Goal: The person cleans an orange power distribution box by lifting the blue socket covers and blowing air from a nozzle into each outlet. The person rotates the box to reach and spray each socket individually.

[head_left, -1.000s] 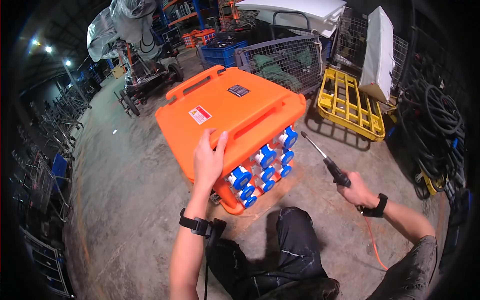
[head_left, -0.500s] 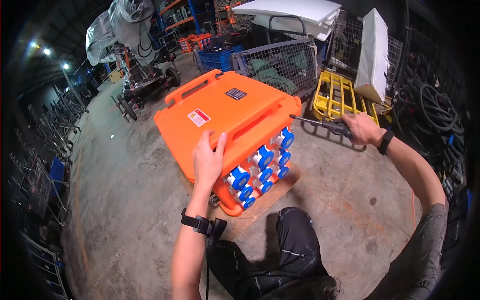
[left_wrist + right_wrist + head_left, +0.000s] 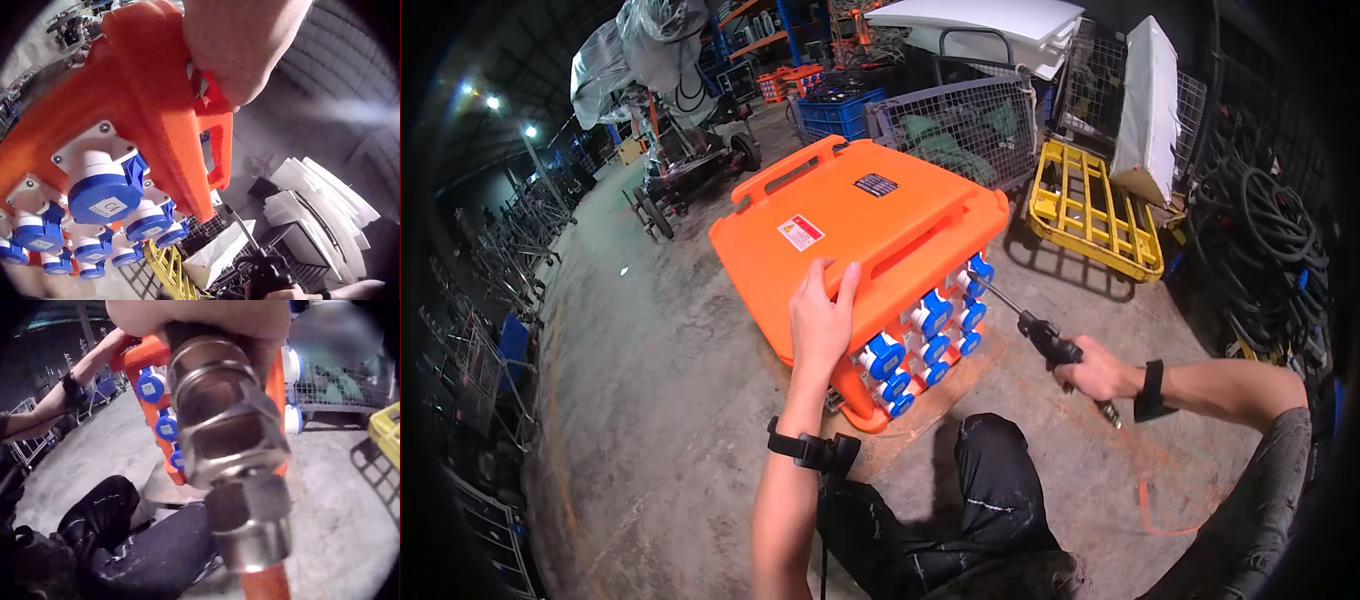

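A big orange power distribution box (image 3: 765, 265) sits on the floor before my knees, lid handles up. Several blue-capped sockets (image 3: 936, 313) line its near side; one cap in the left wrist view reads C4. My left hand (image 3: 820, 320) rests on the lid edge beside the near handle, fingers pointing away from me. In my right hand (image 3: 1092, 370) I grip a black air blow gun (image 3: 1045, 340) by its handle. Its thin metal nozzle points at the right-hand column of sockets, tip close to the upper cap. A metal fitting (image 3: 240, 437) joins the gun to an orange hose (image 3: 265, 584).
A yellow metal frame (image 3: 1090, 215) lies on the floor at right, near coiled black cables (image 3: 1270, 230). Behind the box stand a mesh cage trolley (image 3: 960, 130) and a blue crate (image 3: 835, 115). Plastic-wrapped equipment (image 3: 660, 60) on wheels stands at back left.
My right hand first rose with the blow gun towards the box's right corner, then came back down, its nozzle now at the right-hand sockets. My left hand has stayed on the lid.
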